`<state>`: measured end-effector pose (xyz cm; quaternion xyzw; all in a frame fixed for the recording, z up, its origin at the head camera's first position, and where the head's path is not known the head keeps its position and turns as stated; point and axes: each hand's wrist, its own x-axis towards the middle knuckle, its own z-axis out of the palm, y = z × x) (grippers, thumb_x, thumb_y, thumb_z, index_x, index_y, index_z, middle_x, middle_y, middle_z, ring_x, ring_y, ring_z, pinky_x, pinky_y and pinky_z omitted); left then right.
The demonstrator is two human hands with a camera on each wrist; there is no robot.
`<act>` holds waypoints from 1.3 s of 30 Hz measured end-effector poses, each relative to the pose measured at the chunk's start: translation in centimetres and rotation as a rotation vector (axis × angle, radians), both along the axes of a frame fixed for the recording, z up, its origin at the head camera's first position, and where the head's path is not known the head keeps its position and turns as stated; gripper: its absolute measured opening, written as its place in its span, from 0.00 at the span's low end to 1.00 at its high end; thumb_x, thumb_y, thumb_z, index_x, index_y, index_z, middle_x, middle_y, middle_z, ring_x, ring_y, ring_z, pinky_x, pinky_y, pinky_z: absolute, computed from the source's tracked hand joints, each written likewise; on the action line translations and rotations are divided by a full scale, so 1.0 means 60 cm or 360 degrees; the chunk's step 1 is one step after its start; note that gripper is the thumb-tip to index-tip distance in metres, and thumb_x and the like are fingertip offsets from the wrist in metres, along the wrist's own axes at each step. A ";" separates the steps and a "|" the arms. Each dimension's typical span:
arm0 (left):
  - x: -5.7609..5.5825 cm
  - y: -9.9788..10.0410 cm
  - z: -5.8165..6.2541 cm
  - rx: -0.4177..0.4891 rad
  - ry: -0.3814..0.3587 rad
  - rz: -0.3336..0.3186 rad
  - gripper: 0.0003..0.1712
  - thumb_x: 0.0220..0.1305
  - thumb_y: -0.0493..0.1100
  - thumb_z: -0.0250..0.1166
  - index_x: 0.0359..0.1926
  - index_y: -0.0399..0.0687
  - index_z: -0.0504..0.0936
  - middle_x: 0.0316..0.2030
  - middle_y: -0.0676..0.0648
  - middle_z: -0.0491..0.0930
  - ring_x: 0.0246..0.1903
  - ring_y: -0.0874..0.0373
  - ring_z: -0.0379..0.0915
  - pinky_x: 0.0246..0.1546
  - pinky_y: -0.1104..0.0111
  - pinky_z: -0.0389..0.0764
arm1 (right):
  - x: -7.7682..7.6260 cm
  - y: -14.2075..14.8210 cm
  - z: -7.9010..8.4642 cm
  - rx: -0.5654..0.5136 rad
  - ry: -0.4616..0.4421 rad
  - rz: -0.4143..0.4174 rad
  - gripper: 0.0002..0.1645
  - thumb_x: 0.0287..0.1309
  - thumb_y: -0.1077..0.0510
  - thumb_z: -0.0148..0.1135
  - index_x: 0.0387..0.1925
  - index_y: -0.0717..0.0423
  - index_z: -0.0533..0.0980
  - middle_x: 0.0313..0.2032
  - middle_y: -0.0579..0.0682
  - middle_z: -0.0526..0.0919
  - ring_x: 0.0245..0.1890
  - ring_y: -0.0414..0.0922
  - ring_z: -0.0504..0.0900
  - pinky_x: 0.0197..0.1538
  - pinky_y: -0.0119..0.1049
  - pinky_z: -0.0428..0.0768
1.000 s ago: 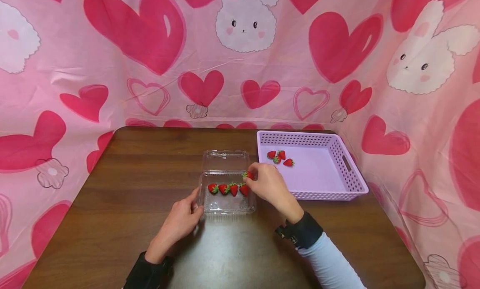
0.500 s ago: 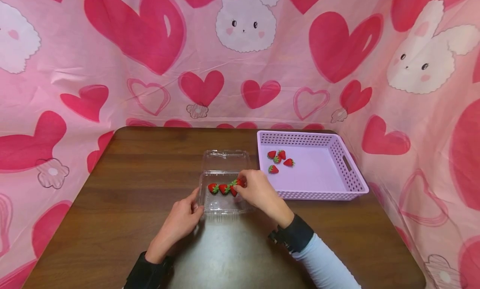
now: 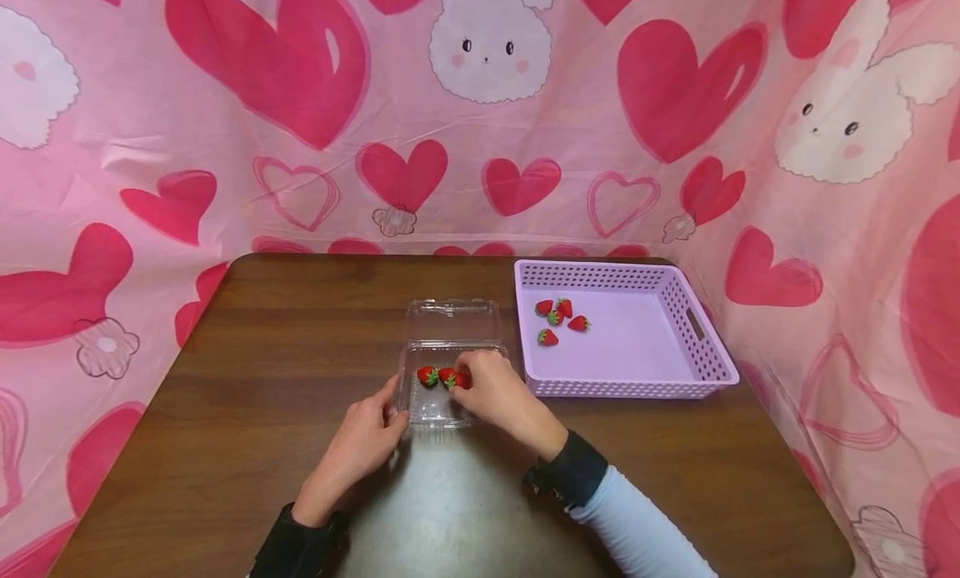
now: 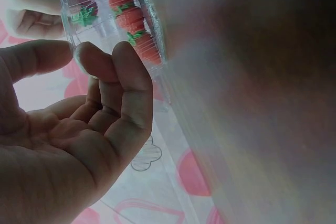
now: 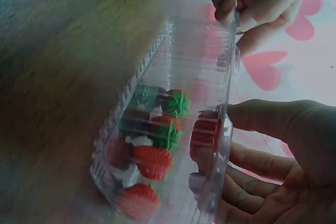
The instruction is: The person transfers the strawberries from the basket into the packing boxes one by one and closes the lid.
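A clear plastic clamshell container [image 3: 423, 413] lies open on the table, its hinged lid [image 3: 452, 318] folded back. Strawberries with green leaves sit in a row inside; the leftmost strawberry [image 3: 427, 376] shows plainly, and the right hand hides others in the head view. My left hand [image 3: 363, 438] grips the container's left rim between thumb and fingers. Inside the container, above the row, my right hand [image 3: 502, 394] pinches another strawberry [image 5: 205, 132], seen through the clear wall in the right wrist view. In that view the row's strawberry [image 5: 152, 162] lies below it.
To the right stands a lilac perforated basket [image 3: 630, 344] with several strawberries at its left side, among them a front strawberry [image 3: 547, 337]. A brown wooden table [image 3: 300, 328] carries everything. Pink heart-and-rabbit cloth [image 3: 480, 144] hangs behind and beside it.
My right hand has moved left across the container with the strawberry, from its right rim to above the row's left part. The left hand has stayed in place.
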<state>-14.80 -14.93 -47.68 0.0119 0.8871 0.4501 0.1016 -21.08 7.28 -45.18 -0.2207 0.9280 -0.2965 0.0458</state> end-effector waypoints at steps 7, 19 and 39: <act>-0.004 -0.001 0.000 -0.0013 0.0038 -0.0012 0.40 0.71 0.38 0.65 0.80 0.38 0.62 0.25 0.46 0.71 0.20 0.55 0.68 0.19 0.67 0.69 | 0.002 -0.015 -0.005 0.0007 0.0016 -0.0008 0.10 0.58 0.59 0.79 0.37 0.59 0.85 0.23 0.44 0.79 0.23 0.43 0.77 0.30 0.35 0.77; -0.003 -0.002 0.002 -0.0008 -0.0004 -0.0016 0.41 0.70 0.37 0.65 0.81 0.39 0.61 0.24 0.46 0.71 0.19 0.55 0.68 0.19 0.67 0.69 | 0.004 -0.039 -0.028 0.0031 -0.0086 -0.0007 0.12 0.58 0.57 0.79 0.37 0.60 0.85 0.22 0.44 0.79 0.22 0.41 0.76 0.29 0.31 0.78; -0.003 0.000 0.000 -0.0013 0.0039 -0.0007 0.41 0.70 0.37 0.65 0.80 0.38 0.62 0.22 0.47 0.70 0.18 0.56 0.67 0.18 0.67 0.68 | 0.000 -0.047 -0.039 0.0187 -0.0149 0.0029 0.11 0.59 0.55 0.78 0.35 0.56 0.83 0.24 0.44 0.80 0.25 0.43 0.77 0.32 0.33 0.78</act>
